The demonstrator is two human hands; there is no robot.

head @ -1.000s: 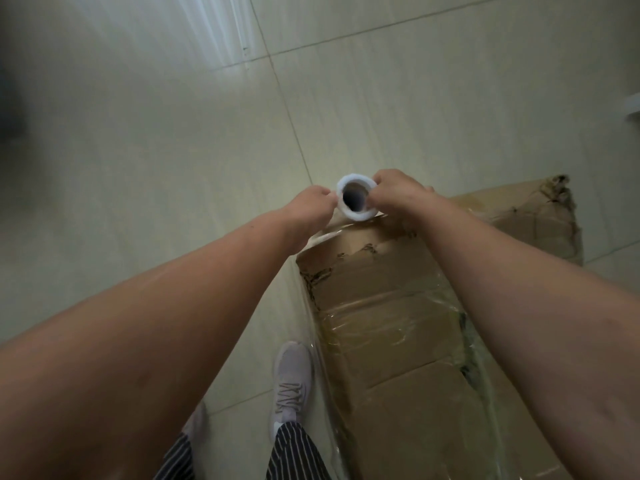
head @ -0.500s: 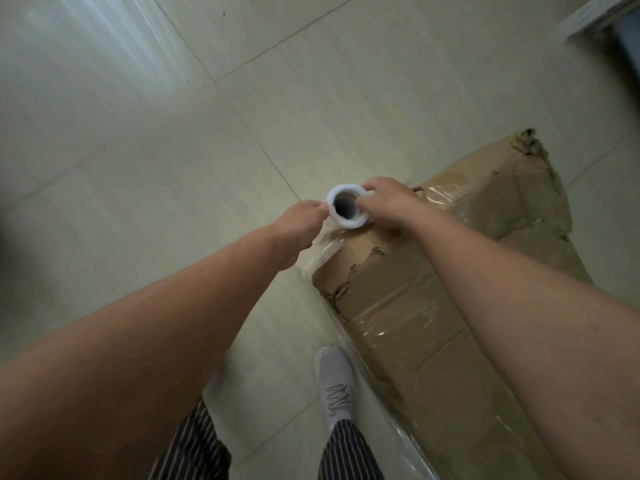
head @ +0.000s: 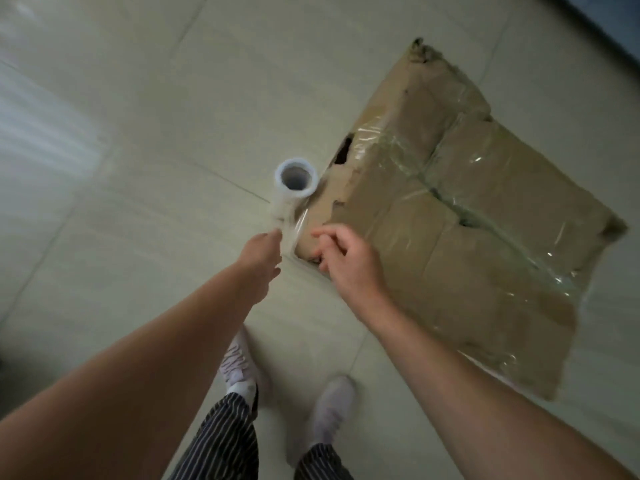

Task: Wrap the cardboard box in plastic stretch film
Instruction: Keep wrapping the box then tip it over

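Film roll (head: 290,197) in left hand (head: 260,252)

Pale glossy floor tiles (head: 138,81), split by thin dark grout lines (head: 235,184); soft light streaks (head: 41,133) reflect at the left; a dark bluish strip (head: 618,22) crosses the top-right corner.

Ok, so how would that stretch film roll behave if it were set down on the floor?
Probably rolls if laid flat: the stretch film roll is a smooth cylinder and the tiled floor looks slick. Stood on end it looks tall and narrow, so likely tippy.
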